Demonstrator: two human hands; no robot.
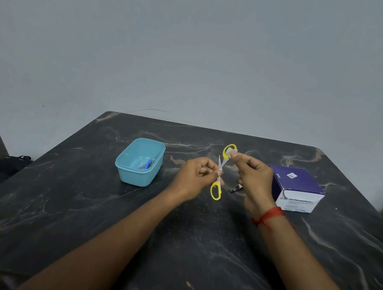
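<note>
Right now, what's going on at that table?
A person holds small yellow-handled scissors above the dark table, blades apart. The left hand pinches them near the pivot, while the right hand pinches a white pad against the upper handle loop, apparently wiping it. A blue tub stands to the left, a purple box to the right, and a small metal item lies below the hands.

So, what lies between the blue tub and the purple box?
In the head view, the left hand and right hand hold yellow scissors there; a small metal object lies on the table by the right hand.
</note>
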